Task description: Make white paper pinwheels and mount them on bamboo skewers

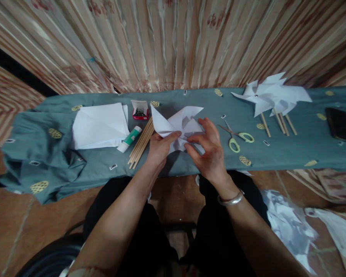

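Observation:
A white paper pinwheel (177, 122) with folded blades is between my hands, just over the cloth-covered table. My left hand (160, 148) grips it from the left, thumb pressed near its centre. My right hand (208, 150) is at its right side, thumb and forefinger close together by the middle; whether something small sits between those fingertips I cannot make out. Beside my left hand lies a bundle of wooden sticks (142, 144). A green and white glue stick (129, 139) and a small open red box of dark pins (140, 110) are just left of them.
A stack of white paper (100, 126) lies at the left. Scissors (235, 137) with green handles rest right of my hands. Several pinwheels on sticks (272, 96) lie farther right, near a dark phone (340, 124). A bag of paper scraps (290, 223) is on the floor.

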Available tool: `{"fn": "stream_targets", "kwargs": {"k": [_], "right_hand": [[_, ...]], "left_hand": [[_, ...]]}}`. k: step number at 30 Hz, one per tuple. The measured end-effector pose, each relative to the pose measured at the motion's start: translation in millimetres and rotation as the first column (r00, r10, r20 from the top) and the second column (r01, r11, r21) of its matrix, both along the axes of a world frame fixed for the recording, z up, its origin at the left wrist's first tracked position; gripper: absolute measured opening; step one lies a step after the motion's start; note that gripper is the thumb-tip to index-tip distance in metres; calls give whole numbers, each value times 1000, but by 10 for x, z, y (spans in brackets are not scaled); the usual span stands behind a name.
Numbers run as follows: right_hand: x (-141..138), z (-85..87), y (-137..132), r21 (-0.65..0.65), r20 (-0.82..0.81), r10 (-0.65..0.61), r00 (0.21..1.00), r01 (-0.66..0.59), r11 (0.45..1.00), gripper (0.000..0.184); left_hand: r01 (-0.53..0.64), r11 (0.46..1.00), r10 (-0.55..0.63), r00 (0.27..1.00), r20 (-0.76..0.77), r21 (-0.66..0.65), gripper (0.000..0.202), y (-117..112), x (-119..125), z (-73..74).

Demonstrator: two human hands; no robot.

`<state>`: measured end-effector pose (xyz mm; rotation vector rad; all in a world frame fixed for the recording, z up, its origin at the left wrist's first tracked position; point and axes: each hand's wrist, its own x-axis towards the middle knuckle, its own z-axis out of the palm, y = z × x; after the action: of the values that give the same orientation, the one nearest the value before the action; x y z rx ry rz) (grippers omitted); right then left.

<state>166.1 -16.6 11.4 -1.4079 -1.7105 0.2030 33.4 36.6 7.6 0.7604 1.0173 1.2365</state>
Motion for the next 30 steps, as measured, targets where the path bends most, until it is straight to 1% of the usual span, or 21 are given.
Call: {"fn": "stream_targets", "kwargs": {"k": [3,6,11,19,25,30], "right_hand": [[8,5,-1,-15,-10,-2,1000,2,1000,5],[28,20,-2,-38,-48,-14,999,12,999,5],[57,25,13,-78,-105,-57,993,49,996,6],[60,-44,60,-59,-108,-123,986,117,991,6],[54,-40,67,-78,-114,-139,984,130,988,4],[50,-51,80,-53,-100,-154,983,149,987,2]], "left_hand": [[-4,1000,4,1000,11,8,21,1,-6,11],[-1,1000,2,999,36,-11,23,-1,-10,14],[19,1000,-18,999,29,-24,26,-12,1,-22],[53,999,-52,998,29,-12,28,-35,11,-57],[44,999,-44,998,38,2,26,-32,7,-74],[19,1000,-19,999,27,20,27,-35,12,-73]]}}
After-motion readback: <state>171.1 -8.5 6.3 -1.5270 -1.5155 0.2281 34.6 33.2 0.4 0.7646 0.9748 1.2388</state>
